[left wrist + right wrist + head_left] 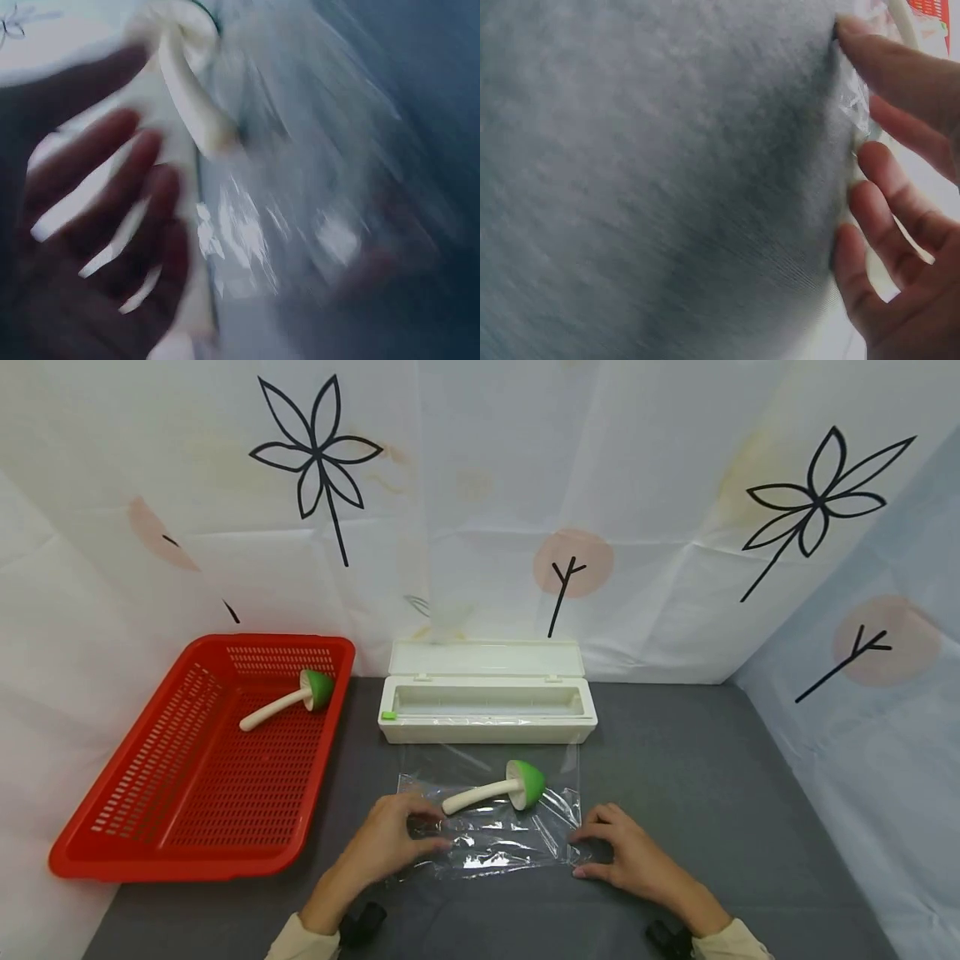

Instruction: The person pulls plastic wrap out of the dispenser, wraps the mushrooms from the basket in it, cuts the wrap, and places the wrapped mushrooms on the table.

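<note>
A toy mushroom (486,793) with a green cap and white stem lies on a sheet of clear cling film (495,852), its cap to the right. The film stretches forward from a white cling film dispenser (487,732) with its lid raised. At the film's left edge is my left hand (390,839), thumb and fingers apart, close to the stem's end. My right hand (626,856) is by the film's right edge, fingers slightly bent and spread from the thumb. The left wrist view is blurred, and whether either hand grips film is hard to see.
A red plastic basket (300,856) stands at the left with another green-capped toy mushroom (288,702) inside. A small green piece (388,715) sits at the dispenser's left end. White patterned cloth (480,510) rises behind the grey tabletop (675,760).
</note>
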Tool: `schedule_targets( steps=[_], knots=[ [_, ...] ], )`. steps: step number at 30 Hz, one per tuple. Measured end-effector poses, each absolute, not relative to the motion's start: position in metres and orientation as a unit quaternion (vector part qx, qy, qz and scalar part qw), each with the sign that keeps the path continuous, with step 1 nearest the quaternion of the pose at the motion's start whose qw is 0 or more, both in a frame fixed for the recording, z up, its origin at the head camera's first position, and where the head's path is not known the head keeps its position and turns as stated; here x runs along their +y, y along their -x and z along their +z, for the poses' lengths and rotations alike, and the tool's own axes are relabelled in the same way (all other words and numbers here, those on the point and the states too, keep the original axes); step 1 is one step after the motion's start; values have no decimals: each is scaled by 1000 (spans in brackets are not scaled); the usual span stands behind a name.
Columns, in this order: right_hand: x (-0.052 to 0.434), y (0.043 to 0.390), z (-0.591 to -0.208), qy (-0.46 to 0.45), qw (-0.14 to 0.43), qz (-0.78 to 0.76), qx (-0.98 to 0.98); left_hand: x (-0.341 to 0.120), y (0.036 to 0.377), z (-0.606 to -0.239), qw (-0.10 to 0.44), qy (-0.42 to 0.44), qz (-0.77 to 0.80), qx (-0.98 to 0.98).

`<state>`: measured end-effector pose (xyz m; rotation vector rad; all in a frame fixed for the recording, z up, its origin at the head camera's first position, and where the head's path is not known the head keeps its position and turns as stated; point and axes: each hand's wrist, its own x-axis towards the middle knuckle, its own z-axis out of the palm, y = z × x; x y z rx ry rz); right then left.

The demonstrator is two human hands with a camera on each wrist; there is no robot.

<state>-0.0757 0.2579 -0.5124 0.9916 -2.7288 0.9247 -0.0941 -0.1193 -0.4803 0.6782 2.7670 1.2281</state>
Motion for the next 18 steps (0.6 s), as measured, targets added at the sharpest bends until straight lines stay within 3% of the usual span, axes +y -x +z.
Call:
schedule_targets(
  steps=[4, 9, 14, 18],
  knots=[
    [257, 79, -508, -349, 30, 283, -893, -148, 82, -492, 73, -270, 301, 912],
    [253, 81, -502, -388, 52, 249, -886, -159, 75, -499, 21, -309, 288, 906],
    [250, 84, -490, -369, 70, 343, -861, -162, 78, -488, 14, -261, 373, 890],
    [248, 93, -476, -321, 91, 423, -843, -159, 90, -478, -60, -231, 430, 871]
  ],
)
